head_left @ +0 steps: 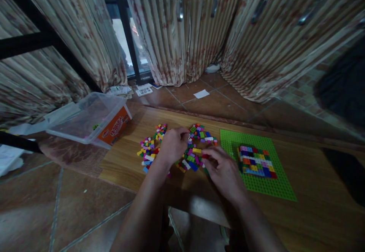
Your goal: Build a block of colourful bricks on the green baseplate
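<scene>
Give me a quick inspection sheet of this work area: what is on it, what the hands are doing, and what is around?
Surface: low wooden board over tiled floor.
Job's things: pile of small coloured bricks; green baseplate carrying a block of fitted bricks.
Clutter: clear plastic tub, tipped, at the board's left end; papers by the window.
Hands: left hand and right hand both in the pile; grips unclear.
Cables: nothing seen.
Surroundings: striped curtains.

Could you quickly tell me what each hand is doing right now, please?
Left hand: curled, fingers down in the loose bricks; any grip cannot be told.
Right hand: fingertips pinched at the bricks; what it holds cannot be told.
</scene>
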Tool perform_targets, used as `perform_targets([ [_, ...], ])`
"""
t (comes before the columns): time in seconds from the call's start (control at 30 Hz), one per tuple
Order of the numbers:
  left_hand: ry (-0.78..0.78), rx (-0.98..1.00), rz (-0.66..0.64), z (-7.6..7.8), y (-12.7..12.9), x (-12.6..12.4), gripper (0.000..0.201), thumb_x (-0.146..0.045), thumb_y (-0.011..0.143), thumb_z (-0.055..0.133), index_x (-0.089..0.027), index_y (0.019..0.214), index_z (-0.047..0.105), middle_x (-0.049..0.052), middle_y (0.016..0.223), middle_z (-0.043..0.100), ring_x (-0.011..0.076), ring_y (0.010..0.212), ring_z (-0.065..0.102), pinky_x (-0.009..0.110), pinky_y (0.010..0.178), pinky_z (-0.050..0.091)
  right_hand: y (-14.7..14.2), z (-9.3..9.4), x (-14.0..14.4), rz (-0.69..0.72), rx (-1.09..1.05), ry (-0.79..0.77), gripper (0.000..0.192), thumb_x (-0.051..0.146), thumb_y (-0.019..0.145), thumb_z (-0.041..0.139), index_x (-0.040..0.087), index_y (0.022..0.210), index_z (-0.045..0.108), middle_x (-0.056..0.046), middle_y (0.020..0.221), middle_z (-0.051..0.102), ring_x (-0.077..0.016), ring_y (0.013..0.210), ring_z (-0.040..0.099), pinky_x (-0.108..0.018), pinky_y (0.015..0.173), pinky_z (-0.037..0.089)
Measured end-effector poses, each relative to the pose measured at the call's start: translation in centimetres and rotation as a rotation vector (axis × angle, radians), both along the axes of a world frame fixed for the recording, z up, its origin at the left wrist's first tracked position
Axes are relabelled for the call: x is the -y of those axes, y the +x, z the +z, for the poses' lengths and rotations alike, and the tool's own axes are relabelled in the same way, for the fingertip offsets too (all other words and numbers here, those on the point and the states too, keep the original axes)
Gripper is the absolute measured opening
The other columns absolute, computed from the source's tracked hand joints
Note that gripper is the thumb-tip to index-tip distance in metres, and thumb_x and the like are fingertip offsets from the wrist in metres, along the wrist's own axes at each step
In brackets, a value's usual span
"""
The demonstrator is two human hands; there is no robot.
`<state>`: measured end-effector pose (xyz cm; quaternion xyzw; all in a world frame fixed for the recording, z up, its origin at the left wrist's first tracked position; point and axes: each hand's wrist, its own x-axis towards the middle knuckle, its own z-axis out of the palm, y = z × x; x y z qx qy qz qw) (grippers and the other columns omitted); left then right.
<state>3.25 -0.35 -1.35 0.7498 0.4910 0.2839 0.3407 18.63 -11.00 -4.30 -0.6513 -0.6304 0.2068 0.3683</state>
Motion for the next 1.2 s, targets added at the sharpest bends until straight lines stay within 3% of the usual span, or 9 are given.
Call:
perform_targets([
  [0.17,0.051,0.102,0.162,0.2,-1.4,-0.6,0.023,-0.021,0.083,0.052,-0.017,0.089,0.074,0.003,0.082,0.073,0.0158,0.076,0.063,0.024,0.071,0.045,-0.6,-0.4,0.0,0.056,0.014,0.031,0.016,0.025,0.089,0.056,0.026,0.097,0.069,-0.005,0.103,0.065,-0.0199,0.097,0.063,-0.035,0.085,0.050],
  [0.3,0.036,0.372,0.352,0.5,-2.9,-1.1,0.024,-0.027,0.081,0.058,-0.014,0.093,0.073,0.001,0.074,0.069,0.0129,0.066,0.059,0.022,0.061,0.043,-1.4,-0.5,0.2,0.068,0.010,0.064,0.015,0.027,0.090,0.056,0.026,0.095,0.070,-0.004,0.099,0.066,-0.0199,0.093,0.063,-0.034,0.082,0.051],
  [0.47,0.019,0.682,0.542,1.1,-4.0,-1.6,0.022,-0.029,0.076,0.062,-0.013,0.089,0.071,0.000,0.067,0.063,0.0084,0.054,0.050,0.020,0.052,0.038,-3.3,-0.9,0.6,0.180,0.064,0.105,0.013,0.027,0.090,0.058,0.025,0.095,0.070,-0.005,0.098,0.067,-0.0203,0.094,0.062,-0.035,0.083,0.051],
  [0.8,-0.185,1.176,0.625,1.6,-6.0,-1.9,0.022,-0.025,0.066,0.071,-0.013,0.084,0.068,-0.004,0.068,0.057,0.0023,0.051,0.045,0.017,0.051,0.035,-5.9,-3.0,0.7,0.166,0.281,0.247,0.014,0.022,0.088,0.058,0.024,0.095,0.069,-0.006,0.096,0.067,-0.0224,0.091,0.058,-0.037,0.080,0.048],
  [1.03,-0.316,1.396,0.683,1.8,-7.5,-2.1,0.017,-0.021,0.070,0.071,-0.012,0.084,0.067,-0.005,0.064,0.056,0.0006,0.048,0.045,0.014,0.048,0.035,-4.8,-2.4,0.4,0.107,0.312,0.312,0.013,0.024,0.091,0.056,0.023,0.096,0.068,-0.005,0.098,0.067,-0.0210,0.092,0.059,-0.036,0.081,0.048],
  [1.2,-0.330,1.503,0.718,2.2,-8.4,-2.2,0.007,-0.016,0.077,0.066,-0.013,0.083,0.066,-0.006,0.062,0.055,0.0000,0.045,0.044,0.013,0.047,0.035,-6.9,-2.1,0.9,0.169,0.244,0.366,0.012,0.022,0.092,0.057,0.021,0.098,0.067,-0.005,0.095,0.067,-0.0186,0.090,0.060,-0.033,0.080,0.048],
])
